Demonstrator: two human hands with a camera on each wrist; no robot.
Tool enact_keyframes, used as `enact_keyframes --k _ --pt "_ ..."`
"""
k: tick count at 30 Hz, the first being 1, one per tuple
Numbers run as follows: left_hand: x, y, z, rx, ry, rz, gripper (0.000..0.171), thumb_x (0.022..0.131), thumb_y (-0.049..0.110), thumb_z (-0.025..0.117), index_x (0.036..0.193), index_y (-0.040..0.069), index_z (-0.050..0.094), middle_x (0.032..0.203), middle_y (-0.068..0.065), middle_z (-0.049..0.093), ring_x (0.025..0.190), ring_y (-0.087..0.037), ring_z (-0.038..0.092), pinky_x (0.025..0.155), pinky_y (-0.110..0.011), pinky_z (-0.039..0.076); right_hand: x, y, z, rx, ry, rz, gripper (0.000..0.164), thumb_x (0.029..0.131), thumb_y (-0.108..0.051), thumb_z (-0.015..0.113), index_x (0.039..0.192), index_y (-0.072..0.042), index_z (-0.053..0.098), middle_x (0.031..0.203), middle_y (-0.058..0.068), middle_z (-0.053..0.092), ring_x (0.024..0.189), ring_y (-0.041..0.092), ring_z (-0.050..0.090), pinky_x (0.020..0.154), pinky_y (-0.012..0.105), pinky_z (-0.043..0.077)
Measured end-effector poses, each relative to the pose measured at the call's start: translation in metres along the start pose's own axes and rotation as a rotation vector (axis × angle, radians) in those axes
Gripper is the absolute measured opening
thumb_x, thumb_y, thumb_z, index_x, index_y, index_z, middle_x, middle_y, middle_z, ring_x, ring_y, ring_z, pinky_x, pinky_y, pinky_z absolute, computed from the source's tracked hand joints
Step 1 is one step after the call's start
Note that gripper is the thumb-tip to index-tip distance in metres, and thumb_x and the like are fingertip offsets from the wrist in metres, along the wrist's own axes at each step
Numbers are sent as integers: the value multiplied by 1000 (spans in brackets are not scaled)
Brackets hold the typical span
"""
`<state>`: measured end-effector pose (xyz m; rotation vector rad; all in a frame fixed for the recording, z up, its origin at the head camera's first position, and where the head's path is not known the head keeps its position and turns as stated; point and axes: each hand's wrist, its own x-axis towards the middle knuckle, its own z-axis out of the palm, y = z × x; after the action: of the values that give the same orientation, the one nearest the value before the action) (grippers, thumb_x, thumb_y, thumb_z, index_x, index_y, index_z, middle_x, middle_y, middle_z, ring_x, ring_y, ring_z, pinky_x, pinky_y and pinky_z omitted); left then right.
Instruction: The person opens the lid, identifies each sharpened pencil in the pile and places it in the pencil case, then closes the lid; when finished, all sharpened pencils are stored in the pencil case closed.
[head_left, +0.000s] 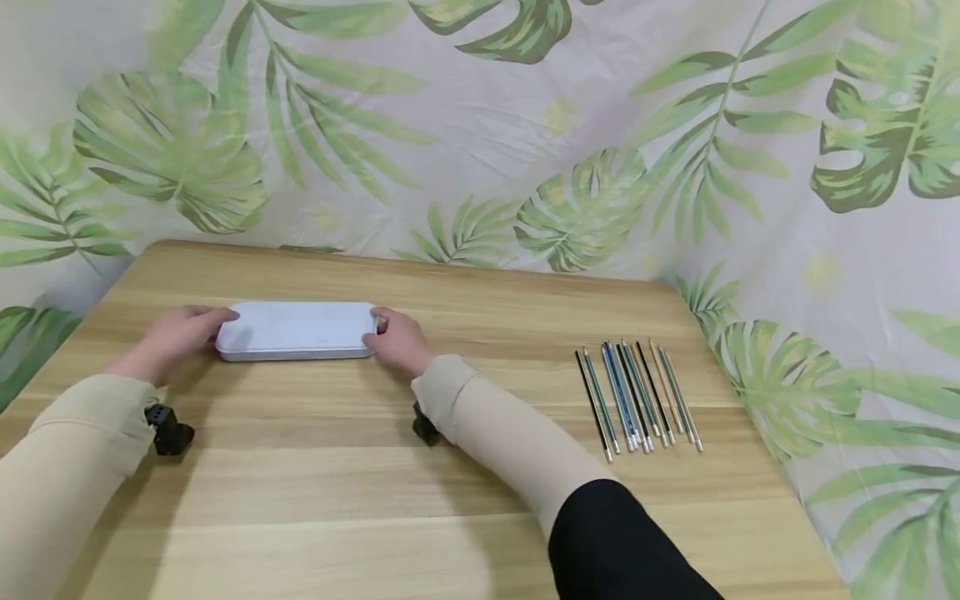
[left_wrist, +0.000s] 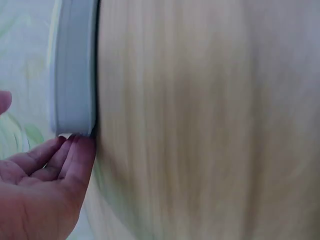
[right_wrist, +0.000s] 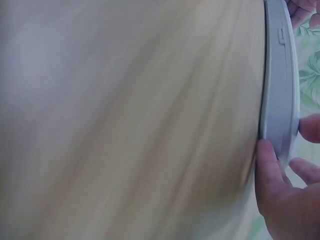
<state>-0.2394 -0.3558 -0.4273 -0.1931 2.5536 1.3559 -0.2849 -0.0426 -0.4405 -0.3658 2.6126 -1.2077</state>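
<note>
A white, flat pencil case (head_left: 300,327) with rounded corners lies lengthwise on the left part of the table, lid closed. At its left end is my left hand (head_left: 180,333), thumb over the lid's corner. The left wrist view shows that hand's fingertips (left_wrist: 75,142) against the lower part of the case's end. My right hand (head_left: 401,340) grips the opposite end. In the right wrist view its thumb (right_wrist: 311,128) presses the lid edge while a finger (right_wrist: 267,155) reaches the bottom edge. A small catch (right_wrist: 281,36) shows on the case's front side.
Several pencils (head_left: 637,398), dark, blue, green and wood-toned, lie side by side on the right of the wooden table (head_left: 322,483). Behind and beside the table hangs a leaf-patterned cloth (head_left: 480,125). Each wrist carries a black camera (head_left: 171,432).
</note>
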Motion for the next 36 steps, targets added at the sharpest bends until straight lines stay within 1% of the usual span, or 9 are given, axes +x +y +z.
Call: enact_keyframes --k 3,6,9,13,16,19,24,30,36 --pt "-7 5 12 26 -92 33 87 108 42 52 155 -19 12 154 -46 24 138 -51 36 93 -29 50 -8 10 -16 -34 -57 -14 53 99 -13 69 149 -6 54 109 8 67 91 14 60 81 21 49" --pt "-14 13 28 101 -164 84 102 100 39 69 156 -17 5 154 -48 19 140 -58 31 107 -55 42 -20 19 -34 -25 -117 2 52 99 -10 69 148 -3 53 115 13 68 95 17 63 80 22 51" --pt "-18 24 46 193 -174 159 115 87 33 84 154 -21 8 151 -51 20 139 -63 27 109 -70 30 -34 27 -52 -63 -172 -18 53 99 -7 68 148 2 51 112 15 67 94 17 61 80 22 51" --pt "-26 33 73 339 -107 307 113 74 26 93 145 -28 23 140 -52 35 128 -63 41 106 -70 34 -55 34 -71 -290 -243 -93 51 100 -12 67 146 7 51 109 16 66 90 19 59 80 26 50" --pt "-35 37 90 413 -57 395 107 70 26 95 138 -29 33 133 -50 44 121 -60 48 102 -68 39 -70 33 -81 -525 -282 -163 45 101 -16 65 142 3 57 131 20 60 109 24 61 94 31 50" --pt "-41 41 102 427 -39 441 104 67 29 96 134 -28 40 128 -47 49 118 -56 52 100 -66 42 -82 27 -83 -709 -326 -315 42 101 -17 65 141 -3 61 150 18 50 133 26 53 110 33 42" --pt "-39 52 115 398 -70 463 100 71 30 93 137 -24 41 132 -43 51 121 -52 53 103 -64 42 -93 30 -75 -797 -366 -588 50 101 -25 68 145 -4 58 150 10 54 140 22 49 115 27 34" --pt "-32 58 112 346 -137 460 100 77 35 90 145 -20 40 135 -37 55 122 -46 56 102 -59 44 -97 33 -77 -898 -299 -672 53 104 -37 64 146 -6 56 149 7 56 136 19 54 111 28 41" --pt "-27 63 113 292 -180 395 102 81 40 87 151 -14 36 130 -30 61 118 -39 61 99 -53 47 -95 30 -88 -869 -279 -711 45 107 -35 60 141 -5 60 140 9 64 128 20 61 108 30 44"
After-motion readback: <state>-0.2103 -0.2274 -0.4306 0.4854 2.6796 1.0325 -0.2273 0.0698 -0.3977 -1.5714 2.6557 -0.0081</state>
